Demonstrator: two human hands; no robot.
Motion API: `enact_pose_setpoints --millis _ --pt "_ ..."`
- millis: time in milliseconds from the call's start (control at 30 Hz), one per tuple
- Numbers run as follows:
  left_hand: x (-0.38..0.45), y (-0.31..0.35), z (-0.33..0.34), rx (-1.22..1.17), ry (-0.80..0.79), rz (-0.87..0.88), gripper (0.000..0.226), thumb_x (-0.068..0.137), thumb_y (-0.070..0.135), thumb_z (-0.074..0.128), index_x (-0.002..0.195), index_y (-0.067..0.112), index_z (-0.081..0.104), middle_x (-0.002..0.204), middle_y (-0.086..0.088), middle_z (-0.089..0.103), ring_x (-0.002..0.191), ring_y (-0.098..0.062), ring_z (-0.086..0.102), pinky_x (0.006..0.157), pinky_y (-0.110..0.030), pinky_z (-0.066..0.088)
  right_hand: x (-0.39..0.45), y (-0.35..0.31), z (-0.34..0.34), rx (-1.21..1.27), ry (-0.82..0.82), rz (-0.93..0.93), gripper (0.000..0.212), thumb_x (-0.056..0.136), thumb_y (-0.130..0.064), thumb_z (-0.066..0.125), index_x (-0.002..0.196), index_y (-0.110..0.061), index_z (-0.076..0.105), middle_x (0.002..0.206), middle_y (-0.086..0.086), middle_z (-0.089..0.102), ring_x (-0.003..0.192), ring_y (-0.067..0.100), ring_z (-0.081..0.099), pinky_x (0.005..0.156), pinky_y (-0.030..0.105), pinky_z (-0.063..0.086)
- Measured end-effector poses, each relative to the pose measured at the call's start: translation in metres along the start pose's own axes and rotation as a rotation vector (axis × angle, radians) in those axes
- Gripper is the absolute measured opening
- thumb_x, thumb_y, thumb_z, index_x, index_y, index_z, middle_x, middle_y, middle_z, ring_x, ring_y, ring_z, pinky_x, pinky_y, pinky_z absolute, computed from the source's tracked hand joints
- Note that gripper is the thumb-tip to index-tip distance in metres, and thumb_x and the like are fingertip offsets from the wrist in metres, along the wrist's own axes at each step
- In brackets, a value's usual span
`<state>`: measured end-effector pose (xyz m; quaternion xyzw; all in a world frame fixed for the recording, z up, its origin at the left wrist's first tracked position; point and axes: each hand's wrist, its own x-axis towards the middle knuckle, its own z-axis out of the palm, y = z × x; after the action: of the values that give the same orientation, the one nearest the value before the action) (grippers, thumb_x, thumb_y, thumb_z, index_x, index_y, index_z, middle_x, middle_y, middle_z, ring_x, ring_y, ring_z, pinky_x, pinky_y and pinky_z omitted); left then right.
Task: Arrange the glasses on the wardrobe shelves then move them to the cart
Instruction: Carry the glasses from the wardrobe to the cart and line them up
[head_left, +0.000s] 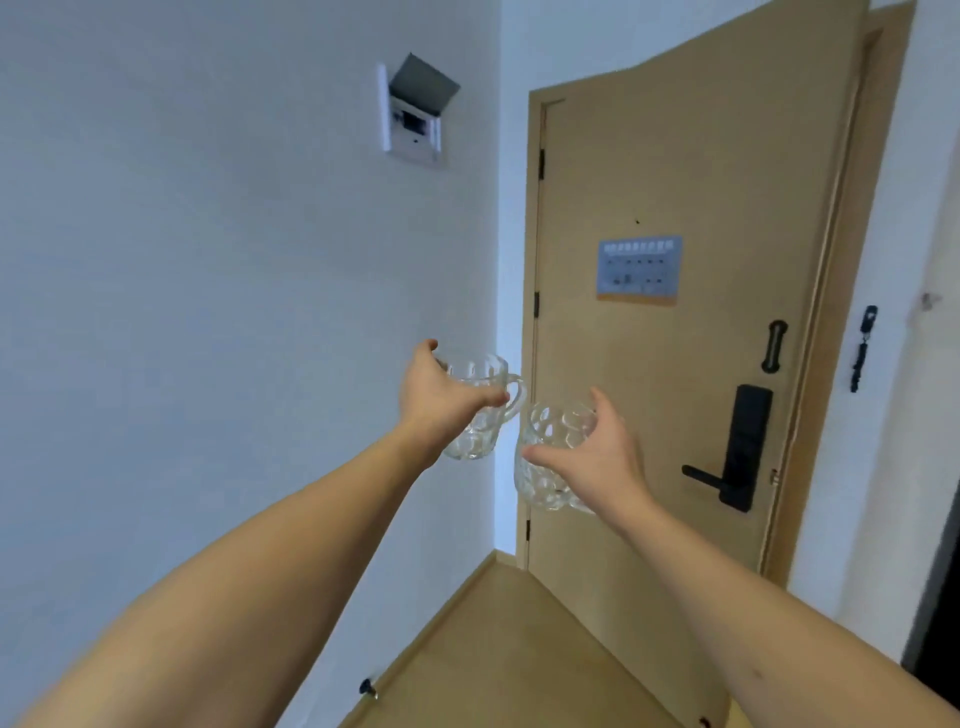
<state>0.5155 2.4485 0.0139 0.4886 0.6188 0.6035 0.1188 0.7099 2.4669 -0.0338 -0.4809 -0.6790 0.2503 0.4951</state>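
We held both arms out in front of us, each hand wrapped around a dimpled glass mug. Our left hand (441, 395) gripped the left mug (480, 405) from the side, thumb across its near face and fingers curled round the far side, so the grip was clamped on the glass; its handle (517, 392) pointed right, toward the other mug. Our right hand (597, 457) clasped the right mug (553, 457) the same way — thumb on the near left face, fingers over the rim side — and that mug hung slightly lower than the first. The two mugs were just beside each other; we could not tell whether the handle touched the right mug.

Both glasses were in the air, carried in front of a tan door (675, 182) and the pale wall (208, 260) to its left. The door bore a blue notice (639, 267), a black electronic lock with lever (737, 452) and a black door guard (775, 345). A small wall panel (415, 111) with its cover flipped up sat high on the wall — and a wooden floor (519, 649) ran below.
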Motion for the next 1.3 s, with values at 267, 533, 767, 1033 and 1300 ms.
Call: enact_pose_setpoints --millis 267,533,767,1033,1300 --pt "-0.039 0.004 -0.139 0.009 0.267 -0.058 0.114 0.048 0.034 0.098 0.146 0.02 0.042 0.13 0.002 0.054 0.116 -0.02 0.056 0.097 -0.036 0.05 -0.037 -0.092 0.052 0.055 -0.173 -0.083 0.105 0.055 -0.048 0.094 0.143 -0.013 0.047 0.137 0.002 0.054 0.123 0.023 0.054 0.091 0.033 0.044" --pt "-0.098 0.006 -0.305 0.131 0.462 -0.064 0.115 0.046 0.036 0.098 0.145 0.02 0.042 0.129 0.002 0.054 0.116 -0.019 0.056 0.099 -0.035 0.051 -0.12 -0.195 0.138 0.146 -0.378 -0.17 0.114 0.054 -0.046 0.096 0.149 -0.012 0.043 0.142 0.004 0.055 0.129 0.024 0.054 0.103 0.04 0.046" --pt "-0.181 0.003 -0.474 0.289 0.619 -0.126 0.114 0.047 0.038 0.099 0.145 0.021 0.042 0.13 0.003 0.054 0.116 -0.019 0.055 0.101 -0.039 0.051 -0.245 -0.295 0.234 0.284 -0.602 -0.211 0.116 0.053 -0.046 0.096 0.15 -0.012 0.042 0.141 0.004 0.055 0.128 0.023 0.054 0.105 0.042 0.047" --pt "-0.305 0.008 -0.655 0.388 0.851 -0.228 0.111 0.05 0.036 0.099 0.145 0.022 0.042 0.132 0.003 0.052 0.12 -0.02 0.055 0.104 -0.043 0.05 -0.399 -0.411 0.315 0.409 -0.832 -0.308 0.116 0.054 -0.045 0.095 0.151 -0.011 0.041 0.141 0.005 0.056 0.128 0.024 0.054 0.105 0.042 0.047" --pt "-0.426 0.023 -0.778 0.505 1.074 -0.302 0.112 0.049 0.039 0.099 0.144 0.022 0.042 0.128 0.006 0.052 0.118 -0.017 0.054 0.105 -0.04 0.048 -0.534 -0.497 0.357 0.491 -1.061 -0.418 0.114 0.057 -0.045 0.095 0.151 -0.01 0.04 0.142 0.007 0.055 0.128 0.025 0.054 0.105 0.043 0.047"
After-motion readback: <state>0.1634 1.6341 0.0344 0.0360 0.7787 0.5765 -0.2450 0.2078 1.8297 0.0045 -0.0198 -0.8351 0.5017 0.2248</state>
